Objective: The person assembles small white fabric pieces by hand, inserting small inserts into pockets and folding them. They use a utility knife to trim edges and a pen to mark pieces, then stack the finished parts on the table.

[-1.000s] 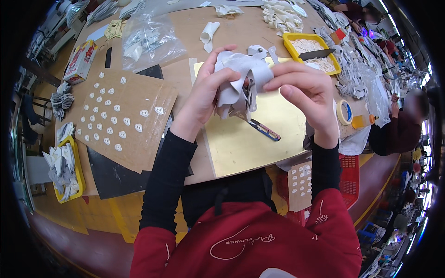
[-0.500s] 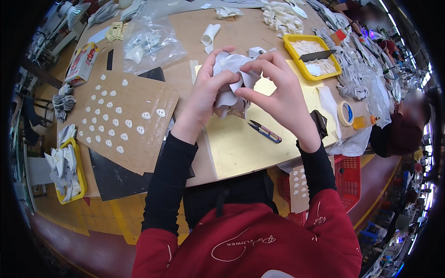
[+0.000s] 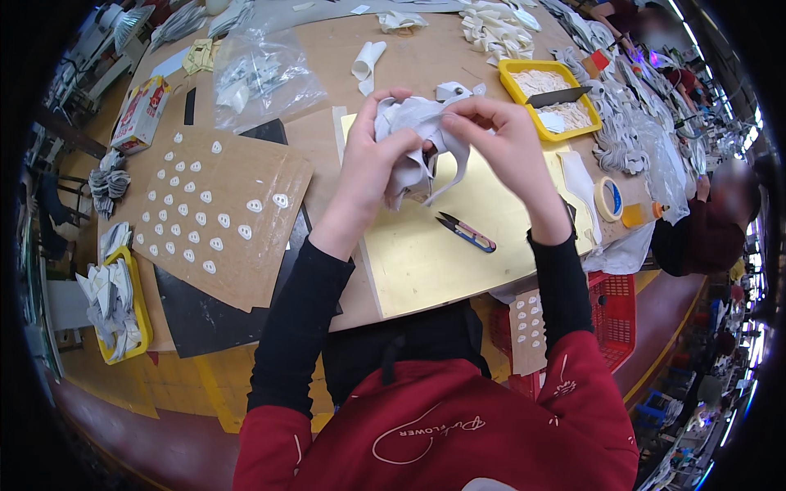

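Over the yellow sheet [image 3: 426,282], a bunch of light grey, floppy cut pieces [image 3: 419,119] is held up; they look like fabric or thin leather. My left hand [image 3: 370,159] is wrapped round the bunch from its left side. My right hand [image 3: 509,151] pinches the upper right edge of a piece between thumb and forefinger, and a strip curves down below the fingers. Thread snips [image 3: 468,233] with dark handles lie on the sheet below the hands. Part of the bunch is hidden behind my left fingers.
Left lies a brown board [image 3: 237,176] with rows of small white oval pieces, partly over a black mat [image 3: 201,315]. A yellow tray [image 3: 536,127] with pale pieces and a knife [image 3: 559,97] stands far right, beyond tape [image 3: 607,200] and an orange bottle [image 3: 641,214].
My right hand has moved slightly up and right and now pinches the piece's edge. A strip of the grey bunch has been drawn out into a curve below it.
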Tool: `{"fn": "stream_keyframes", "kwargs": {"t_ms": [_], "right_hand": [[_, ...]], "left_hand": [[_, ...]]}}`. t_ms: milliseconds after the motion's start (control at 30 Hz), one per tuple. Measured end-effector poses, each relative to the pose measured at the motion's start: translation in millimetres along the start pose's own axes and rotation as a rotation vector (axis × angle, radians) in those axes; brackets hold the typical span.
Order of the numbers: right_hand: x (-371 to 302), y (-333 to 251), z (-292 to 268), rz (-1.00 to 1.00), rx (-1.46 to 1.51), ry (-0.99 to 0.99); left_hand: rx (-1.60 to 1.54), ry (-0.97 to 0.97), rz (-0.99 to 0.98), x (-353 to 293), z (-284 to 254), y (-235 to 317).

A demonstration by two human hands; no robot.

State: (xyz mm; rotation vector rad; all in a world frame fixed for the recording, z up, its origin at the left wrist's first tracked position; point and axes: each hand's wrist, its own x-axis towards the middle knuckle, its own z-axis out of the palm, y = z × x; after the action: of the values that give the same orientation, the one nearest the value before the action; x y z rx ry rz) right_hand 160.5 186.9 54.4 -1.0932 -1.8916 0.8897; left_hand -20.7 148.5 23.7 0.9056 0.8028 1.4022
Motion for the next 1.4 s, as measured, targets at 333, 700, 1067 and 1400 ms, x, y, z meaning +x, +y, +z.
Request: {"fn": "stream_keyframes", "kwargs": {"t_ms": [333, 700, 1067, 1400], "right_hand": [[55, 116, -49, 0.143, -0.519, 0.04], [47, 109, -25, -0.218, -0.6, -0.042], [24, -11, -54, -0.076, 0.385, -0.025], [13, 3, -8, 0.233, 0.899, 0.072]], "left_hand": [[-0.135, 0.152, -0.09, 11, -16, 6], [-0.084, 0.181, -0.06, 13, -25, 5], [-0.05, 0.052, -0.054, 5, -12, 7], [-0.196, -0.104, -0.105, 1, -4, 1]]}}
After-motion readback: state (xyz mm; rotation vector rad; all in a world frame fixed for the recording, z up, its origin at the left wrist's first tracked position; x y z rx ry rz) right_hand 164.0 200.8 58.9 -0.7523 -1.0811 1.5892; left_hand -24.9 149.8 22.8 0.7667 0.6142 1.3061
